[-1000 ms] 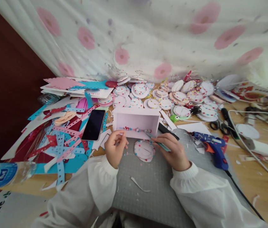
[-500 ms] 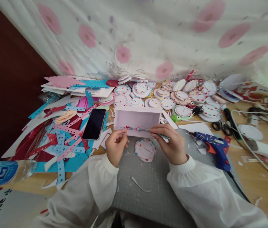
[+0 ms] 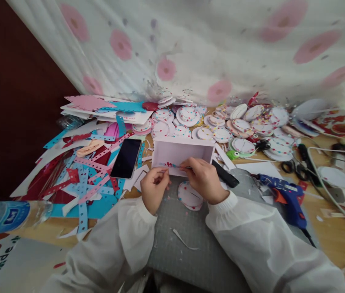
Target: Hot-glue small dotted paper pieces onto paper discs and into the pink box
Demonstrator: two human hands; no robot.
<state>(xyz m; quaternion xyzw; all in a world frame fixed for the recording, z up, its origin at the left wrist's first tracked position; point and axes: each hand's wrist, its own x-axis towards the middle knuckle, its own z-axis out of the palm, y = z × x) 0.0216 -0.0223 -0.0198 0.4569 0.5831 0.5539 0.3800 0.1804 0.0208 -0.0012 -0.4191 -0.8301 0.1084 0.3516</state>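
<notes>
Loose white sleeves (image 3: 108, 240), gathered cuffs (image 3: 221, 202), bare hands (image 3: 154, 189)

Two hands (image 3: 154, 189) (image 3: 205, 179); just beyond the fingers (image 3: 191, 164), one box (image 3: 187, 142); nearer than the fingers, one disc (image 3: 190, 196) and one white strip (image 3: 178, 235); left of them, one phone (image 3: 126, 158), farther out one bottle (image 3: 16, 216); right, one glue gun (image 3: 282, 184); well beyond, over a dozen more discs (image 3: 189, 114), too heaped for exactness.

A craft workspace was shown by a blue plastic glue gun (image 3: 293, 200), grey gridded cutting mat (image 3: 187, 260) and dotted coloured-paper strips (image 3: 83, 199).
</notes>
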